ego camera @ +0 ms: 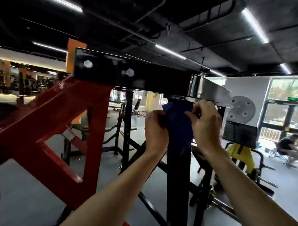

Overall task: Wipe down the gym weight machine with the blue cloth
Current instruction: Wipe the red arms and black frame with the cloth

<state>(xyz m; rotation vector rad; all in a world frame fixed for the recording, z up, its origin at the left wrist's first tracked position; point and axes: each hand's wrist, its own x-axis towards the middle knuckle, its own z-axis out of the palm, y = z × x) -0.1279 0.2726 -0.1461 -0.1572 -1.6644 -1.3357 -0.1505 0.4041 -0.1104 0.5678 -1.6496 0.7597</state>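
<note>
The weight machine has a black upright post (pixel 177 180) under a black top beam (pixel 131 74), with red angled braces (pixel 48 120) on the left. A dark blue cloth (pixel 177 121) is wrapped around the top of the post, just below the beam. My left hand (pixel 155 129) grips the cloth's left side, fingers curled around it. My right hand (pixel 206 124) pinches the cloth's right side against the post. Both forearms reach up from the bottom of the view.
A chrome beam end (pixel 210 91) and a round grey plate (pixel 241 109) sit right of the post. Black racks (pixel 126 124) and a yellow machine (pixel 240 153) stand behind. A seated person (pixel 288 146) is at far right near the windows.
</note>
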